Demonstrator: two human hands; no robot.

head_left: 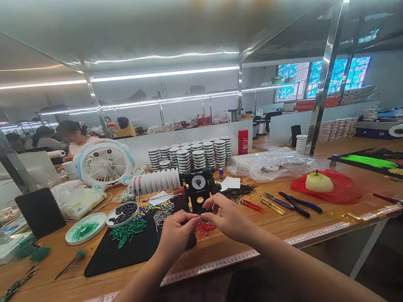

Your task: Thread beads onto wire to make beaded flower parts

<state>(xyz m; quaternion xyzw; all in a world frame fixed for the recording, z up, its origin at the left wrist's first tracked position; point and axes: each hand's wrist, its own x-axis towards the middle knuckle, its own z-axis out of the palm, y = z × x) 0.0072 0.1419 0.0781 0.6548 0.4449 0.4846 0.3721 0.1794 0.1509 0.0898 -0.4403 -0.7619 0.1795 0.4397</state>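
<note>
My left hand and my right hand meet over the near part of the bench. Thumb and forefinger of each are pinched together around something tiny that I cannot make out. Just below the fingertips lie small red pieces. Behind the hands stands a black device with a round dial, beside a row of white spools. A black mat reaches out to the left, with green tube-like pieces and multicoloured beads on or near it.
Left of the mat are a dish of green beads and a dish of black pieces. Pliers and a peeled fruit on red plastic lie to the right. Behind are a white fan and stacked spools.
</note>
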